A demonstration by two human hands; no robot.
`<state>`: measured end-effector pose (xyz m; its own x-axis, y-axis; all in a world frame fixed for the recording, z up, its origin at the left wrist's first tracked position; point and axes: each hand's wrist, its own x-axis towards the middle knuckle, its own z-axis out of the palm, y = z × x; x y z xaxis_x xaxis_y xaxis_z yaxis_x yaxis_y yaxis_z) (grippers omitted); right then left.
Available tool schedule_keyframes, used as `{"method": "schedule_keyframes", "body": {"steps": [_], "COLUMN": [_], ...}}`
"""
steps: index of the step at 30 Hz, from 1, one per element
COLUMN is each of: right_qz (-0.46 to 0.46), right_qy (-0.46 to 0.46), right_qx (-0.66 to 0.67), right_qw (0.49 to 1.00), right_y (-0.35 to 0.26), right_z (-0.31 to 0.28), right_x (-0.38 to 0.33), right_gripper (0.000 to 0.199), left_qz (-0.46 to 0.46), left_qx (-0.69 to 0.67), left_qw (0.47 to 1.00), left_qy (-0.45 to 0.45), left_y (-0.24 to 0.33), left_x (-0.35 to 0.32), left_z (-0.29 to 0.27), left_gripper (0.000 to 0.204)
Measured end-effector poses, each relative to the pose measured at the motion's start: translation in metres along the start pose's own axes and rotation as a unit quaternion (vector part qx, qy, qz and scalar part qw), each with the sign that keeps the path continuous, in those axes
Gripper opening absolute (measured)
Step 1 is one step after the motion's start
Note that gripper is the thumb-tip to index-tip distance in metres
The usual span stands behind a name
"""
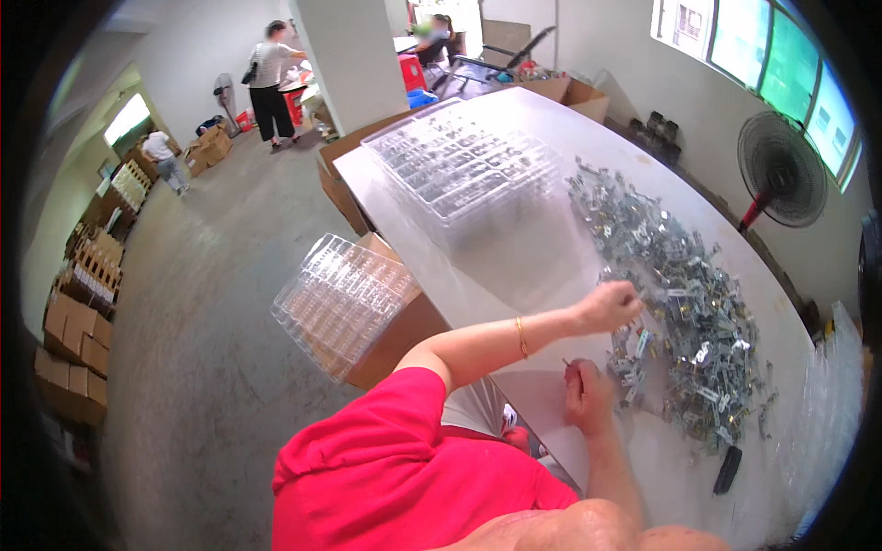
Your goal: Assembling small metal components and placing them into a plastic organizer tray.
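Observation:
My left hand (610, 308), with a gold bracelet on its wrist, is over the near-left edge of a heap of small metal parts (684, 317). Its fingers are curled closed, and whatever they may hold is hidden. Closer to my body, my right hand (590, 397) is closed in a pinch just above the white table (542, 308). A thin, small tip shows at its fingers, too small to name. Farther off on the table stands a stack of clear plastic trays (459, 165), the top one filled with rows of small metal pieces.
Another clear tray (340, 298) lies on a cardboard box (404, 340) left of the table. A black bar-shaped object (727, 471) is beside the heap's near end. Clear plastic sheeting (827, 413) is at the right; a black fan (781, 170) stands beyond. Other people are in the background.

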<state>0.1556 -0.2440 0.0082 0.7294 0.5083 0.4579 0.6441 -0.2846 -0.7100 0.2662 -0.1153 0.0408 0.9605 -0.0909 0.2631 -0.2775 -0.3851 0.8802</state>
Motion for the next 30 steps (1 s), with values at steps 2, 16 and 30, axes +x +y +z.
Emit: {"method": "schedule_keyframes", "body": {"steps": [2, 16, 30], "right_qz": [0.003, 0.075, 0.200], "right_qy": [0.017, 0.195, 0.190], "right_qx": [-0.033, -0.051, 0.033], "right_qw": [0.999, 0.977, 0.961], "right_y": [0.006, 0.034, 0.001], "right_z": [-0.004, -0.006, -0.020], "right_x": [0.001, 0.019, 0.078], "right_gripper": [0.006, 0.010, 0.016], "left_qz": [-0.102, -0.092, -0.144], "left_qx": [-0.136, -0.485, -0.486], "left_qw": [0.982, 0.862, 0.858], "left_qy": [-0.079, -0.114, -0.084], "left_y": [0.000, -0.055, -0.051], "left_x": [0.007, -0.006, -0.006], "left_z": [-0.012, -0.050, -0.059], "left_gripper": [0.029, 0.020, 0.011]}}
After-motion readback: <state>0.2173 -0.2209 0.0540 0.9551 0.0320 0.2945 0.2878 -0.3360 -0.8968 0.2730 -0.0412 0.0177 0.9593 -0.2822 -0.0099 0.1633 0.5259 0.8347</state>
